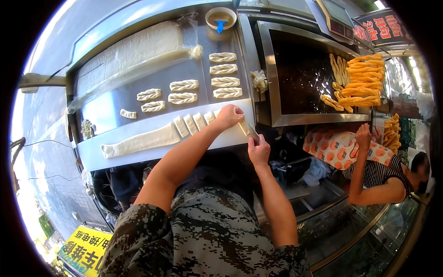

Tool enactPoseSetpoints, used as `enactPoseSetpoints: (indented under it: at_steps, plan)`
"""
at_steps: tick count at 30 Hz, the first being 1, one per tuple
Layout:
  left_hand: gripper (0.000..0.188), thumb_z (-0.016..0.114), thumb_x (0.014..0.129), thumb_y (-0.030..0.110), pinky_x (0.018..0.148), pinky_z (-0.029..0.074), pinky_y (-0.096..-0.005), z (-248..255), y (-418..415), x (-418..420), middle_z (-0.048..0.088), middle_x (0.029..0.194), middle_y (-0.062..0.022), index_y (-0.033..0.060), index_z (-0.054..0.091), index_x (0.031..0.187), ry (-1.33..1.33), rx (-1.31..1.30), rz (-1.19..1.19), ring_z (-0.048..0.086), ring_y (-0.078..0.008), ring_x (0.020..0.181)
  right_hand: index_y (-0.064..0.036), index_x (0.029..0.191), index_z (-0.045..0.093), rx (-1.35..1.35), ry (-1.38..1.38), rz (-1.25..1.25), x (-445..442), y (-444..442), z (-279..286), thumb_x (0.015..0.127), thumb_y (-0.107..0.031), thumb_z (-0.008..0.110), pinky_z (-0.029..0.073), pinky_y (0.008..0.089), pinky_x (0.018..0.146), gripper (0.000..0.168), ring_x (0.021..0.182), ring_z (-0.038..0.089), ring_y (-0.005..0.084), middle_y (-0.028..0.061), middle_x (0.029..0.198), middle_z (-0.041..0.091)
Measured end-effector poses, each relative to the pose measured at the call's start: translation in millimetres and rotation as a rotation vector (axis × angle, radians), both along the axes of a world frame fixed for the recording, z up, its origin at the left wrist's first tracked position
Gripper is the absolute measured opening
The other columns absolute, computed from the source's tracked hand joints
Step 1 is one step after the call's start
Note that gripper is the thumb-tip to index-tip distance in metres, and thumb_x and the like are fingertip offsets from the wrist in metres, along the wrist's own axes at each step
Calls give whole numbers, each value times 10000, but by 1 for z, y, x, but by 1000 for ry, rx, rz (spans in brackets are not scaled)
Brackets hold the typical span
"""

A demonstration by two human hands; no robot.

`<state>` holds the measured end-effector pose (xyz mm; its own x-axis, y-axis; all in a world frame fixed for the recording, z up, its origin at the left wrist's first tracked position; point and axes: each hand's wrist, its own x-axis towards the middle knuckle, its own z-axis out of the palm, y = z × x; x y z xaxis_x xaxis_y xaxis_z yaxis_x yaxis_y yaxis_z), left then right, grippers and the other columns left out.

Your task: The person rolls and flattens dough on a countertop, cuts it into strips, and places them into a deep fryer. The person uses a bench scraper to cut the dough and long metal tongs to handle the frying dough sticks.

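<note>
My left hand (229, 117) has its fingers curled at the upper end of a pale dough strip (243, 126), which it appears to grip. My right hand (259, 151) holds a metal blade (253, 134), probably a knife or scraper, close beside that strip. Both hands are over the right end of a white cutting board (159, 152). Several cut dough strips (190, 124) lie side by side left of my left hand, partly hidden by it. Further left stretches a long uncut dough slab (145, 138).
Braided dough pieces (226, 82) rest on the metal worktop (155, 76), below a plastic-covered dough sheet (135, 41). A bowl (210, 25) holds liquid and a blue brush (220, 26). Right, an oil fryer (301, 69) has fried dough sticks (361, 95); a co-worker (377, 176) stands nearby.
</note>
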<state>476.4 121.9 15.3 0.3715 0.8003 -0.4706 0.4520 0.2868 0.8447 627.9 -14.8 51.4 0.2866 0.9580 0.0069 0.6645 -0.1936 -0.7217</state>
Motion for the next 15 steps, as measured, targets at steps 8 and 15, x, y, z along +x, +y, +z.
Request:
enactPoseSetpoints:
  at_steps: [8,15]
  plan:
    - [211,695,764,183,778,533,-385,-2,-4,3,714,865,-172,33,727,909,4,17,102,696,-318,849,-52,790,533,2,-57,87,2,3,-9,850,-140,663,504,431,582,168,663,637,365,138,690,626]
    - [161,686,780,156,763,527,-400,0,-5,-1,699,838,-179,15,700,857,43,104,192,681,-335,825,-57,815,549,-155,-230,140,-4,18,-5,834,-153,651,522,464,607,141,691,653,375,156,730,658]
